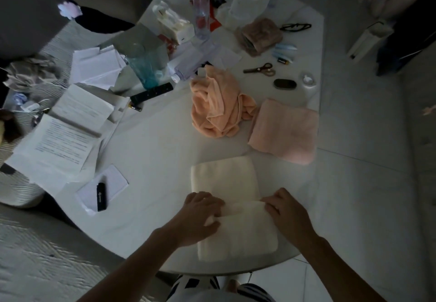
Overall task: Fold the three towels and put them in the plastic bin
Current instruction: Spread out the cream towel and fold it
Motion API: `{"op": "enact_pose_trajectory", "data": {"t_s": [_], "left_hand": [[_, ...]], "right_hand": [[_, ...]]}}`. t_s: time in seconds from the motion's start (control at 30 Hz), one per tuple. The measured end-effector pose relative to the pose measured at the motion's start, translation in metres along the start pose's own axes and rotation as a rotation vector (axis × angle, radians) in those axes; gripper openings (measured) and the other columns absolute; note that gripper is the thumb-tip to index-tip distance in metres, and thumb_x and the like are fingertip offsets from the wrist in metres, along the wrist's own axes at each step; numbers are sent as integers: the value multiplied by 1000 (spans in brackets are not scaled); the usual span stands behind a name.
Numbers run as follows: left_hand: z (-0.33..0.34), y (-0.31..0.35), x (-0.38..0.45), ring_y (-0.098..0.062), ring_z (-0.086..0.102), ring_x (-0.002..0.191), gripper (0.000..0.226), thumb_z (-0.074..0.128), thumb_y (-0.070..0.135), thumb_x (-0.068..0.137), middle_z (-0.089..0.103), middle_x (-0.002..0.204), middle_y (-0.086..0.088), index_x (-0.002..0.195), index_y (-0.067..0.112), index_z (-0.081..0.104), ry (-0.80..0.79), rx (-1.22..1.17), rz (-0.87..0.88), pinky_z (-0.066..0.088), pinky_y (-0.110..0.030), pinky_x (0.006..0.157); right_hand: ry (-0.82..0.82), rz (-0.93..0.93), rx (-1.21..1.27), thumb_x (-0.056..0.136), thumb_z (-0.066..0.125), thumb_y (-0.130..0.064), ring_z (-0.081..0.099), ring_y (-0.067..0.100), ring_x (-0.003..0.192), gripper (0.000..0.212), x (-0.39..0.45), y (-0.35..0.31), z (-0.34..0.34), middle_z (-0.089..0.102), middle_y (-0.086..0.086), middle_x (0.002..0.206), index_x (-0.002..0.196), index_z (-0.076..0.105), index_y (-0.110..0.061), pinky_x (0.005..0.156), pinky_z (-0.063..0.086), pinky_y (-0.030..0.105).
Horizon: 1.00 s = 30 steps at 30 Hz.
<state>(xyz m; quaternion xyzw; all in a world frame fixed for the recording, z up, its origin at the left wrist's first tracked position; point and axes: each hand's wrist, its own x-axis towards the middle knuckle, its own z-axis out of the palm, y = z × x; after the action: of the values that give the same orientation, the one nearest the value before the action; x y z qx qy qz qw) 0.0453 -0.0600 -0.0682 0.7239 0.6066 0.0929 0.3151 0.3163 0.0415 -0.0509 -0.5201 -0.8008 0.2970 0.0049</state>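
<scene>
Cream terry cloth, the cream towel (233, 209), lies on the near part of the white table (151, 155), its near half doubled over. Both forearms reach in from below. The left hand (200, 216) pinches the fold's left end, thumb beneath the flap; the right hand (286, 212) pins the right end with curled fingers. Beyond, a folded pink towel (284, 130) sits close to the right rim, touching a crumpled peach towel (218, 106). Bare tabletop spreads left of the hands toward the papers (61, 141).
</scene>
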Motion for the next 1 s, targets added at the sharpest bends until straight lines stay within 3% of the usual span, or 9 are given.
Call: {"op": "enact_pose_trajectory", "data": {"t_s": [0.13,0.23,0.37,0.53,0.67,0.77,0.83,0.9,1.0], "left_hand": [[-6,2,8,-14,59,99,24,48,42,83,66,102,10,101,27,57,-32,-80,-168,33,-32,90],[-1,8,12,-19,59,90,15,53,35,86,58,97,7,96,24,53,-12,-97,-233,40,-34,85],[0,13,14,-18,59,82,16,59,36,85,55,95,7,96,27,50,-100,-230,-310,51,-33,72],[-7,11,16,-6,53,89,32,70,43,83,52,100,16,112,35,58,-297,-328,-338,46,-24,77],[-14,18,9,-9,56,93,14,70,39,85,55,102,15,96,31,66,-157,-263,-186,52,-34,84],[-12,16,4,-13,46,130,13,64,34,93,59,132,9,99,24,70,101,-101,-1,41,-35,104],[-9,14,8,-15,33,143,18,55,33,99,53,144,8,99,23,69,160,-25,19,29,-36,109],[-4,13,18,-16,39,140,23,48,31,103,58,140,7,108,21,68,123,15,-39,29,-35,107],[2,15,34,-24,58,113,28,38,31,106,68,117,0,112,18,62,58,76,-143,40,-37,95]], "right_hand": [[27,10,28,96,55,-26,61,12,88,21,-3,-10,6,50,-6,107,113,68,-23,74,52,26],[20,-112,59,91,60,-32,58,5,96,24,-8,-13,6,47,-9,120,114,63,-26,75,54,24],[-120,-129,-65,80,64,-55,54,12,103,45,-3,-1,-1,46,-9,124,115,61,-27,85,48,29],[-276,-227,-93,69,56,-77,49,7,100,68,0,7,-4,38,-15,123,115,57,-28,84,46,27],[-256,-305,-89,84,60,-56,55,10,97,40,-1,7,-3,45,-10,116,107,58,-23,77,47,26],[-178,-307,-14,93,55,-46,60,12,85,27,-4,7,-6,57,-7,101,101,61,-21,73,52,32],[-101,-289,18,95,52,-42,62,13,81,25,-3,5,-4,62,-7,94,99,65,-21,71,53,32],[-73,-221,2,99,51,-39,64,16,85,25,1,0,-1,65,-4,96,102,67,-20,75,52,34],[-87,-87,-69,102,44,-38,65,22,91,28,10,-6,6,68,-1,100,107,65,-21,79,51,36]]}}
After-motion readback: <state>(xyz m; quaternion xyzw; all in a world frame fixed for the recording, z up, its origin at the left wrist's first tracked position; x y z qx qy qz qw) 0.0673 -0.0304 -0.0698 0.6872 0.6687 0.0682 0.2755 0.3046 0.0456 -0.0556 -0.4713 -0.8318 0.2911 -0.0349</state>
